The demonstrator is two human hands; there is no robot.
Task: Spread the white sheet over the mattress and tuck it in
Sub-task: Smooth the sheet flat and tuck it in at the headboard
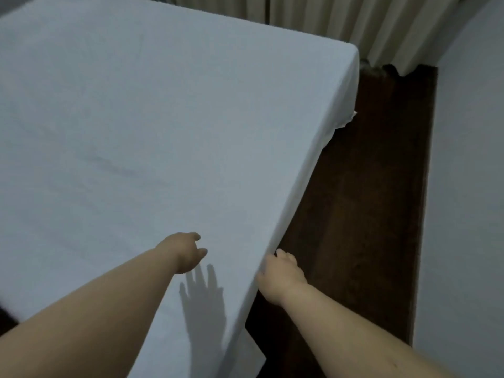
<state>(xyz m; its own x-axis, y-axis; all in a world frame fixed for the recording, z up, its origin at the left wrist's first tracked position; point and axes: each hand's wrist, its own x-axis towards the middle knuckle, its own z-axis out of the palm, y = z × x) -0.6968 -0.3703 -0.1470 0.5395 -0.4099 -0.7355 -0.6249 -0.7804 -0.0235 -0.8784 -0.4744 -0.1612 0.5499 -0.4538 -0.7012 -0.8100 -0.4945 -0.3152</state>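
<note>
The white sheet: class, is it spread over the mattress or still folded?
Spread. The white sheet lies flat across the whole top and hangs over the right side, where the right hand touches it. Whether it is tucked cannot be told.

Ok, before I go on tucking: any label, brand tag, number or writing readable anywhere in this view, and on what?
None. No readable text on the plain white cotton sheet, the pleated beige curtain, the dark brown wooden floor or the pale wall. A small white scrap at the sheet's far corner is too blurred to tell whether it is a tag.
</note>
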